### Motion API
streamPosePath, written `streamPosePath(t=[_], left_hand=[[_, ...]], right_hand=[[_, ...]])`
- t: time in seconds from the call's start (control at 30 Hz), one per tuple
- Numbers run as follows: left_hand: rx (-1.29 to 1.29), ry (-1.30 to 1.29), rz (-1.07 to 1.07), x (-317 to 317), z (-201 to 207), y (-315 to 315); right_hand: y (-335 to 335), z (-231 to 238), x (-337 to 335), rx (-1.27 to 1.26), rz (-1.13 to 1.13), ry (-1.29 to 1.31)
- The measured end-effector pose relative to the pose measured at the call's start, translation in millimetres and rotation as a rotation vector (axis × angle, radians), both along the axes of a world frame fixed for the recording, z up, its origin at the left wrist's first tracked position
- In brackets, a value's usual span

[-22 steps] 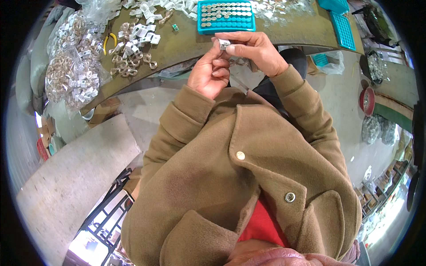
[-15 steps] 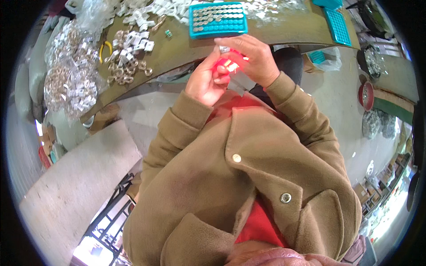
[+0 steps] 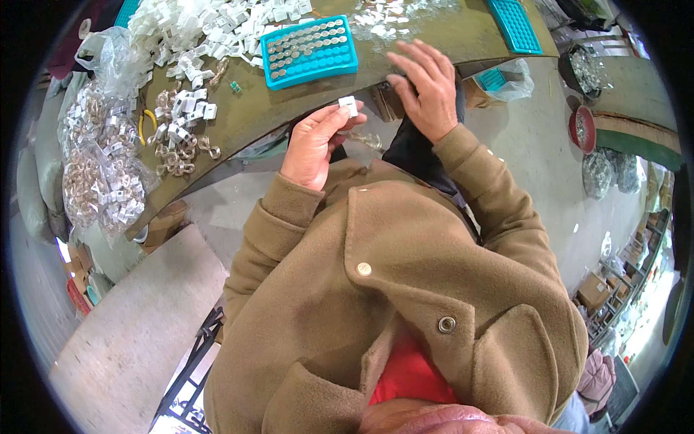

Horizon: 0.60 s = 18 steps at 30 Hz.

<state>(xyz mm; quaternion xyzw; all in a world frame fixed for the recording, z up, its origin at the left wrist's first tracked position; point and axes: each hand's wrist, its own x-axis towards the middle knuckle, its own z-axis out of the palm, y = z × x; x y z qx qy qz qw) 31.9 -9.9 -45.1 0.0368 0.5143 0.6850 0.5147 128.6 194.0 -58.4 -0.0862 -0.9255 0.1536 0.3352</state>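
Note:
Between the thumb and fingers of my left hand (image 3: pixel 309 148) is a small white plastic case (image 3: pixel 348 106), held just off the table's front edge. A loop of thin clear wire (image 3: pixel 367 139) hangs below it. My right hand (image 3: pixel 430 90) is apart from it to the right, fingers spread, with nothing seen in it, over the table edge. Beyond my hands on the table sits a teal tray (image 3: pixel 316 78) with rows of silver coin cells, several of its slots bare.
White cases (image 3: pixel 238 25) heap along the back left, near wire bundles with cases (image 3: pixel 177 155) and yellow-handled pliers (image 3: pixel 148 124). A full clear bag (image 3: pixel 108 173) is at far left. A second teal tray (image 3: pixel 517 27) lies right. A red bowl (image 3: pixel 582 130) stands farther right.
The red glow between my hands is gone. My right hand has come away to the right and opened, while my left keeps the white case. The view has shifted, moving the tray left in it.

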Motion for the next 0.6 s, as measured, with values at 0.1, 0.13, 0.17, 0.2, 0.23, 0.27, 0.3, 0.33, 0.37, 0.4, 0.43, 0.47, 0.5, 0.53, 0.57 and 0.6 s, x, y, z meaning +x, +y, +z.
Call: streamPosePath(t=[0.1, 0.13, 0.17, 0.2, 0.23, 0.27, 0.3, 0.33, 0.37, 0.4, 0.43, 0.47, 0.5, 0.53, 0.57, 0.6], left_hand=[[0.086, -0.018, 0.058, 1.8, -2.8, 7.0], [0.08, -0.025, 0.048, 0.1, -4.0, 7.1], [0.086, -0.057, 0.048, -1.0, -5.9, 7.7], [0.114, -0.083, 0.047, -2.1, -7.9, 8.3], [0.101, -0.112, 0.05, -3.3, -9.5, 8.0], [0.045, -0.144, 0.039, -6.0, -10.3, 5.8], [0.064, -0.151, 0.052, -5.0, -11.9, 6.3], [0.063, -0.155, 0.072, -3.5, -13.4, 7.1], [0.068, -0.163, 0.088, -2.0, -14.4, 7.7], [0.038, -0.191, 0.065, -4.2, -14.9, 7.8], [0.063, -0.199, 0.062, -2.7, -15.5, 8.2], [0.054, -0.21, 0.068, -1.9, -16.2, 8.8], [0.068, -0.223, 0.071, -1.3, -16.9, 9.0], [0.099, -0.246, 0.088, -1.2, -17.7, 9.4], [0.091, -0.266, 0.085, -1.2, -18.7, 9.7], [0.115, -0.285, 0.077, -1.6, -19.7, 9.5]], right_hand=[[11.0, -9.1, -3.9, 0.074, -0.071, -0.043], [13.1, -11.5, -4.7, 0.092, -0.064, -0.064], [14.0, -13.7, -5.7, 0.101, -0.059, -0.082], [14.3, -15.5, -6.1, 0.108, -0.053, -0.096], [14.8, -16.9, -6.0, 0.115, -0.049, -0.111], [16.0, -17.6, -4.3, 0.139, -0.045, -0.105], [16.6, -18.6, -2.9, 0.134, -0.031, -0.096], [16.9, -19.7, -1.5, 0.128, -0.017, -0.087], [17.2, -21.1, 0.1, 0.122, -0.003, -0.077], [17.8, -22.6, 1.3, 0.107, 0.009, -0.067], [18.4, -24.5, 2.5, 0.093, 0.021, -0.059], [19.2, -26.6, 3.5, 0.082, 0.033, -0.059], [20.2, -29.0, 4.1, 0.076, 0.037, -0.02], [21.6, -31.7, 4.1, 0.074, 0.041, 0.01], [23.0, -34.5, 3.8, 0.073, 0.045, 0.04], [24.2, -37.4, 3.5, 0.06, 0.062, 0.077]])
